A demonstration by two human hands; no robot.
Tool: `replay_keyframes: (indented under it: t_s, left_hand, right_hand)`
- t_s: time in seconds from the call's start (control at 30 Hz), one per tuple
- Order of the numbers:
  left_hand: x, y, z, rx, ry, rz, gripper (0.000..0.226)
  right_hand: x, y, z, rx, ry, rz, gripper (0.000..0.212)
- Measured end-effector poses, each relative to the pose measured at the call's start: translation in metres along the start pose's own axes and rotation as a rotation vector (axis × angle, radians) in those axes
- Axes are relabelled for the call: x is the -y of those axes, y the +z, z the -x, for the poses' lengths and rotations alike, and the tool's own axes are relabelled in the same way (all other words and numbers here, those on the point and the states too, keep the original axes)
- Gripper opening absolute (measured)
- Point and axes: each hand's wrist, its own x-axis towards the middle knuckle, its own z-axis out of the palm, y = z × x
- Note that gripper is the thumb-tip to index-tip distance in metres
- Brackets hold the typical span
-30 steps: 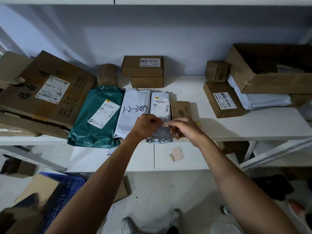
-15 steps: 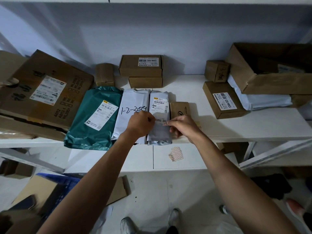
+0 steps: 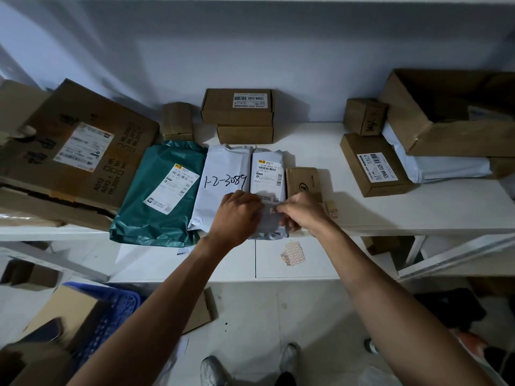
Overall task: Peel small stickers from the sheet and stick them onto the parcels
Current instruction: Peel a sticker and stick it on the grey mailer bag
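Observation:
A narrow grey parcel (image 3: 268,174) with a white shipping label lies on the white shelf (image 3: 320,151), between a white parcel marked "1-2-3089" (image 3: 225,168) and a small brown box (image 3: 302,181). A small red-edged sticker (image 3: 272,210) sits on the grey parcel's lower part. My right hand (image 3: 302,213) has its fingertips pinched on the sticker's right end. My left hand (image 3: 239,215) lies curled over the grey parcel's left edge and holds it down, its fingertips hidden. The sticker sheet (image 3: 292,252) lies on the lower shelf below my hands.
A green parcel (image 3: 158,190) lies left of the white one, with a large cardboard box (image 3: 75,151) beyond it. Brown boxes (image 3: 238,107) stand at the back. More boxes (image 3: 376,165) and an open carton (image 3: 446,118) fill the right. A blue crate (image 3: 111,305) stands on the floor.
Both hands dropped lower on the grey parcel. The sticker, earlier pinched between both hands, now lies against the parcel with only my right fingertips on it.

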Motion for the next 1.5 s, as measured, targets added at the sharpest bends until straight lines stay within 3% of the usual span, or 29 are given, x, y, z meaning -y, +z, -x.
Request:
replay_keyframes:
  t_s: [0.2, 1.3, 1.5]
  left_hand:
    - [-0.005, -0.001, 0.002, 0.009, 0.042, 0.014, 0.035]
    - [-0.015, -0.002, 0.009, 0.070, 0.100, -0.115, 0.042]
    - [-0.018, 0.000, 0.012, 0.067, 0.092, -0.130, 0.041]
  right_hand:
    - [-0.001, -0.001, 0.002, -0.029, -0.017, 0.075, 0.014]
    - [-0.002, 0.004, 0.000, -0.095, -0.037, 0.248, 0.023]
    - [-0.001, 0.005, 0.000, -0.099, -0.090, 0.300, 0.017]
